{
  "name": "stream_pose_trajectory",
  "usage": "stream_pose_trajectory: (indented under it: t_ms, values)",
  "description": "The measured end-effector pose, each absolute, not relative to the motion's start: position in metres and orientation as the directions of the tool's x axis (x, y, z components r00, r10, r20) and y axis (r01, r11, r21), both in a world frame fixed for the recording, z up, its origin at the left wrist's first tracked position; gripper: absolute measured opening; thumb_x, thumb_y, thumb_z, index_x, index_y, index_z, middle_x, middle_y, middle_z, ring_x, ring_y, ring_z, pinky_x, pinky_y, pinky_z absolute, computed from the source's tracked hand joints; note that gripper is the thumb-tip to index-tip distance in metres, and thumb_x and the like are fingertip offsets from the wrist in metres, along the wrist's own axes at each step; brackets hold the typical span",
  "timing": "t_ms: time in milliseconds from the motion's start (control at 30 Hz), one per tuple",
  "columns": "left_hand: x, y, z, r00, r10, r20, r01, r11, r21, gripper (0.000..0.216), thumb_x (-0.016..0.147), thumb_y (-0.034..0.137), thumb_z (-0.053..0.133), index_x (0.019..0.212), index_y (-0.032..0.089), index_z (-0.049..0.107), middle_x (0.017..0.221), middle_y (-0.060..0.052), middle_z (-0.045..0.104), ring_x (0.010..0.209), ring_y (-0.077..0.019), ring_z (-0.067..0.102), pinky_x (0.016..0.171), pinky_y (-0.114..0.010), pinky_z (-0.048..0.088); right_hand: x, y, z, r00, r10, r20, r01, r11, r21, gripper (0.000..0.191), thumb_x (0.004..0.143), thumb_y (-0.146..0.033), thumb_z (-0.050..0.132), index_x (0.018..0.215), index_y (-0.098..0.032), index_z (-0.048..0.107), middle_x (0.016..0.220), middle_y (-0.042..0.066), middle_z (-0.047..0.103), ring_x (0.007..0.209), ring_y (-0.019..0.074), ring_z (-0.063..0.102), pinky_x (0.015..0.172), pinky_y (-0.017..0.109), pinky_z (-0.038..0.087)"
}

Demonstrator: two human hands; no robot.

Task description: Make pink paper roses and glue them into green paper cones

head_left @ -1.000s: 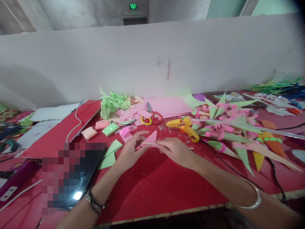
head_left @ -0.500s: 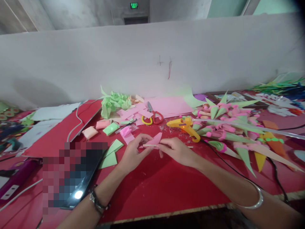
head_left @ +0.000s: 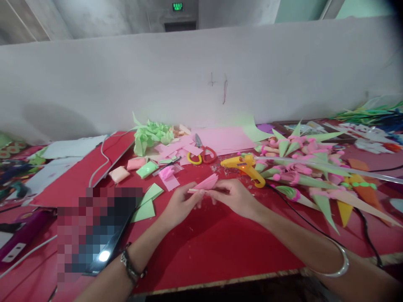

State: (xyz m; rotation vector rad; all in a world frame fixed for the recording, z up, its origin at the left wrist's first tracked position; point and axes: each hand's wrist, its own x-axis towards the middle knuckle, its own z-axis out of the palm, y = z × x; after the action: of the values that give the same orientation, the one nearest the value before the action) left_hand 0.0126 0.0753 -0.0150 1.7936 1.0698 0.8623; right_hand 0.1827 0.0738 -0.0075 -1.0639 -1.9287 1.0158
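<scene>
A folded piece of pink paper [head_left: 208, 183] is pinched between both hands above the red table. My left hand [head_left: 183, 202] grips its left end, thumb on the near edge. My right hand [head_left: 231, 197] closes on the right end with thumb and fingertips. A thin pale strip or stick runs along the paper's lower edge; its kind cannot be made out. Just beyond the hands lie scissors [head_left: 208, 155] with one red and one yellow handle loop. To the right of them is a yellow glue gun [head_left: 244, 165] with its orange light lit.
Pink paper sheets [head_left: 225, 138] and crumpled green paper [head_left: 153, 134] lie at the back. Pink and green paper cones [head_left: 296, 163] are heaped on the right. A dark tablet-like device [head_left: 116, 235] lies left, near green paper pieces [head_left: 146, 205]. A black cord [head_left: 292, 207] passes behind my right arm.
The pink paper has tilted and shows more of its layered folds. Both hands have shifted slightly, still holding it. The stick end that showed beyond my right hand is no longer visible.
</scene>
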Motion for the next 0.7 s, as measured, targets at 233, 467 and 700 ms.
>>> stream_pose_trajectory:
  t_ms: [233,467,700]
  values:
    - [0.0159,0.0719,-0.0178,0.458,0.882,0.110,0.343,-0.289,0.894,0.045,0.086,0.038,0.028,0.050,0.015,0.043,0.048,0.003,0.042,0.048,-0.0078,0.040,0.051,-0.020,0.032,0.1850,0.0749,-0.0089,-0.438,0.888,0.142,0.325,0.304,-0.895,0.027,0.077,-0.037,0.051,0.075,-0.013,0.064,0.058,0.001,0.058,0.044,0.0071,0.048,0.042,0.018,0.038]
    - [0.0128,0.0720,-0.0206,0.501,0.857,0.118,0.343,-0.321,0.883,0.043,0.086,0.040,0.025,0.052,0.016,0.037,0.049,0.004,0.034,0.048,-0.0079,0.033,0.051,-0.022,0.029,0.1842,0.0738,-0.0086,-0.486,0.870,0.084,0.244,0.227,-0.943,0.029,0.075,-0.040,0.053,0.078,-0.013,0.064,0.056,-0.001,0.056,0.037,0.0047,0.045,0.037,0.017,0.037]
    - [0.0104,0.0695,-0.0179,0.520,0.842,0.145,0.304,-0.341,0.890,0.040,0.086,0.037,0.023,0.054,0.016,0.036,0.052,0.004,0.034,0.049,-0.0082,0.032,0.050,-0.022,0.029,0.1832,0.0718,-0.0046,-0.524,0.849,0.072,0.191,0.200,-0.961,0.023,0.076,-0.035,0.053,0.080,-0.013,0.061,0.061,0.000,0.057,0.047,0.0051,0.046,0.040,0.015,0.037]
